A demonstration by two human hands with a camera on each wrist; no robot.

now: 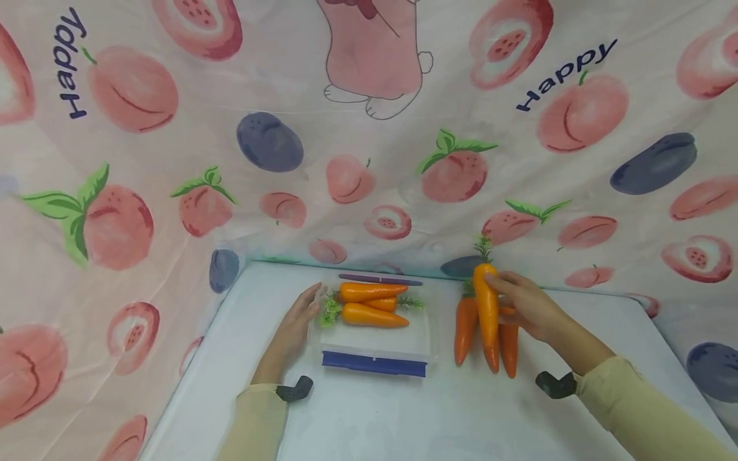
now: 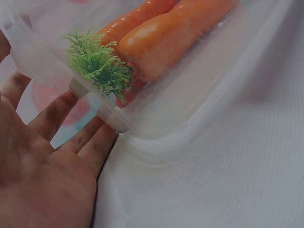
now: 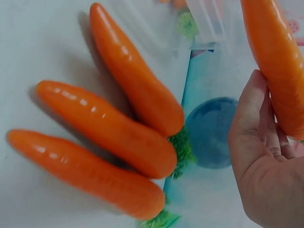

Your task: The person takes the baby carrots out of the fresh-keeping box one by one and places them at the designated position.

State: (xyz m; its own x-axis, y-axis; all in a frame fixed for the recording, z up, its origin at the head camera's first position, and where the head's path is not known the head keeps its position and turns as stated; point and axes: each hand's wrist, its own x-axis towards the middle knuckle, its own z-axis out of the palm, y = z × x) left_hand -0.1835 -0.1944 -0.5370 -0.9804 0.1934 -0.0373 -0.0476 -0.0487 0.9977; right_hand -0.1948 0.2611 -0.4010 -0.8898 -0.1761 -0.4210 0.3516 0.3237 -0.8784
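Observation:
My right hand (image 1: 527,307) pinches an orange carrot with a green top (image 1: 487,307) above the table, its thumb and fingers on either side. Under it lie three more carrots, plain in the right wrist view: an upper carrot (image 3: 135,71), a middle carrot (image 3: 107,126) and a lower carrot (image 3: 90,175). A clear plastic box (image 1: 377,339) stands to their left, with three carrots (image 1: 375,315) lying in it. Against the box's left wall rests my left hand (image 1: 296,320), its fingers (image 2: 54,114) extended along the outside. Leafy green tops (image 2: 99,66) show through the plastic.
A blue locking flap (image 1: 373,363) hangs at the box's near side and a purple flap (image 1: 380,279) at its far side. The white table (image 1: 369,422) ends at a fruit-printed cloth backdrop (image 1: 369,141) behind.

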